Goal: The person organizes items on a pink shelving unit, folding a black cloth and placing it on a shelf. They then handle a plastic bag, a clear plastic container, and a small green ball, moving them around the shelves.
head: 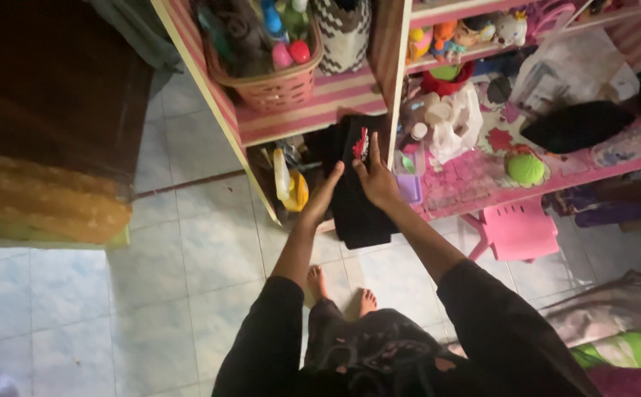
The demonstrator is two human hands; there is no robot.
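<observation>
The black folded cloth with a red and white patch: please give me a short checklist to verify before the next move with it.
1. Both hands on black folded cloth with a red and white patch: ok; left hand, right hand.
2. Cloth folded flat: ok.
3. Grip fully closed: cannot tell.
4. Space on striped pink shelf board: not ok, pink woven plastic basket occupies it.
5. Bare feet on tiled floor: ok.

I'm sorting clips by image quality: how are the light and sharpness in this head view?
Head view: dim and soft overall; the black folded cloth held by the left hand and right hand loses detail in shadow; brighter tiled floor at lower left; shelf lines slant, suggesting wide-angle distortion.
</observation>
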